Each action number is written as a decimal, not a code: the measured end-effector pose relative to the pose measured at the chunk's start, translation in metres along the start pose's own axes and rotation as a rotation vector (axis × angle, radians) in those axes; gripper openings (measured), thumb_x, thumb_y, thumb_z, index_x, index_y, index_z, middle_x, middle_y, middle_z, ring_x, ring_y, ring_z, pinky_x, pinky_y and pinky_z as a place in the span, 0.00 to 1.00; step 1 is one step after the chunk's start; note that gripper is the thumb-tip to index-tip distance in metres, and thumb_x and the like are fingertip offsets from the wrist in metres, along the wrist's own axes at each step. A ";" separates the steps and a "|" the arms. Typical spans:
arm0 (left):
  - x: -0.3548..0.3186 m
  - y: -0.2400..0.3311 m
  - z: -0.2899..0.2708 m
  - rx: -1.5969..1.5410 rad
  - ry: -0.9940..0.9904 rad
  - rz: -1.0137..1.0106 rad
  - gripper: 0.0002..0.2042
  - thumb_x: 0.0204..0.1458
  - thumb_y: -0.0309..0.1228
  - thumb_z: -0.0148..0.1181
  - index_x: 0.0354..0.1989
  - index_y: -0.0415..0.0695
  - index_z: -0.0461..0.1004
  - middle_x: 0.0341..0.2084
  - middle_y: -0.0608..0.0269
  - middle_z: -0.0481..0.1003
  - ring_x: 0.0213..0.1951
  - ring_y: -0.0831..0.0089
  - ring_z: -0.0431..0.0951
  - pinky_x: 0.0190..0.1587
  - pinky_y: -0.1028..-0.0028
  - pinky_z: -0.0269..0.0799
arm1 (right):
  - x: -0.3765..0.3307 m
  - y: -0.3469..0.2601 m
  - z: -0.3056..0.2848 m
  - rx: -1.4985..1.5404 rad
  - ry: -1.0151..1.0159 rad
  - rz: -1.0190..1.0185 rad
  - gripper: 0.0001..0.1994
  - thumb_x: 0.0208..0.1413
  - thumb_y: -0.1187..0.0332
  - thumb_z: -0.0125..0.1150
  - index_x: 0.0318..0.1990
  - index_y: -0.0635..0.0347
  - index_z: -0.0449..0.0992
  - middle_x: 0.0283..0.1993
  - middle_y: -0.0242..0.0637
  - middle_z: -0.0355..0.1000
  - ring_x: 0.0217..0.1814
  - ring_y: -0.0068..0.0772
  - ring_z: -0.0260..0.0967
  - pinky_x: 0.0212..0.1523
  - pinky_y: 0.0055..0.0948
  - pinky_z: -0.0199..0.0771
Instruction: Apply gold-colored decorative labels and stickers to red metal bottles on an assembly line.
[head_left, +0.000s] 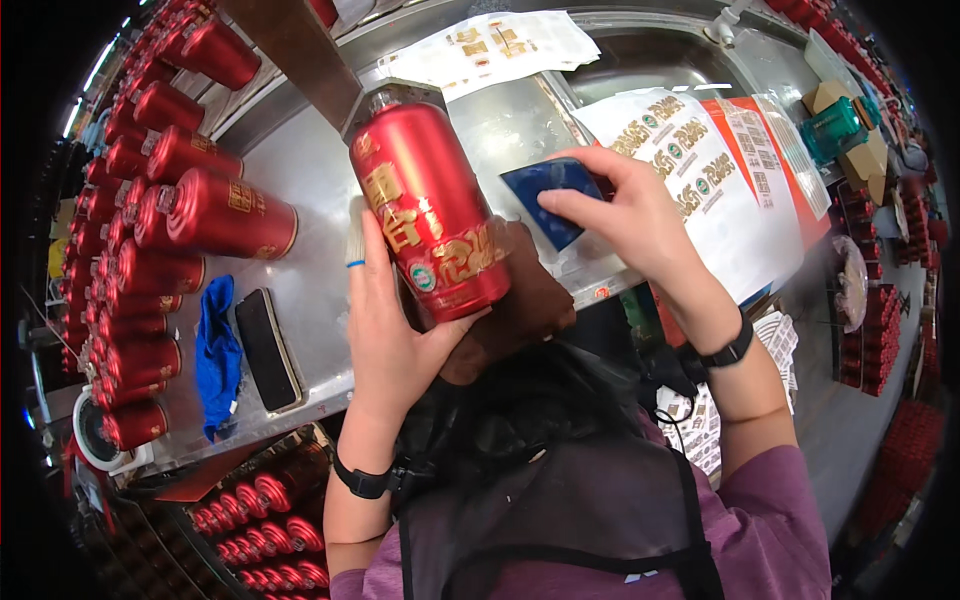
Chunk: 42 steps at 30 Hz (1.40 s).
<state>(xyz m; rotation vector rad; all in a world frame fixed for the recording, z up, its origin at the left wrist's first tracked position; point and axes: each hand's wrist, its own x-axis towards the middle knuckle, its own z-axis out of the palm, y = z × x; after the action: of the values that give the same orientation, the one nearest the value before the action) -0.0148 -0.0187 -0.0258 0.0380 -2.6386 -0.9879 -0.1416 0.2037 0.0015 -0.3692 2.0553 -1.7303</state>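
Observation:
A glossy red bottle [425, 170] with gold characters and a small green round mark lies tilted in front of me, its clear neck pointing away. My left hand [390, 310] is wrapped round its lower left side and base. Under the bottle's right side is a brown cloth [535, 285]. To the right of the bottle, apart from it, my right hand [635, 205] pinches a dark blue flat scraper [550, 200] between thumb and fingers. A white-bristled brush [356, 235] shows partly behind my left fingers.
Many red bottles [230, 213] crowd the left side. A blue cloth [218, 355] and a phone [268, 350] lie on the metal table [310, 160]. Sheets of gold decals [690, 150] lie at right, another decal sheet [500, 48] at the back. A metal post [290, 50] rises behind the bottle.

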 end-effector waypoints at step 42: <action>-0.002 -0.032 0.000 -0.138 -0.153 -0.055 0.50 0.40 0.39 0.76 0.71 0.38 0.53 0.65 0.42 0.62 0.66 0.47 0.64 0.66 0.57 0.60 | 0.019 -0.004 -0.001 -0.176 -0.070 -0.173 0.12 0.54 0.72 0.66 0.45 0.62 0.81 0.37 0.34 0.78 0.36 0.22 0.75 0.38 0.23 0.75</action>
<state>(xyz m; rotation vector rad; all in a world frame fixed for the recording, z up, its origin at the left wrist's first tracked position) -0.0159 -0.0428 -0.0468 0.0026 -2.7115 -1.2348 -0.1595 0.1952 0.0030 -0.6710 2.1854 -1.6098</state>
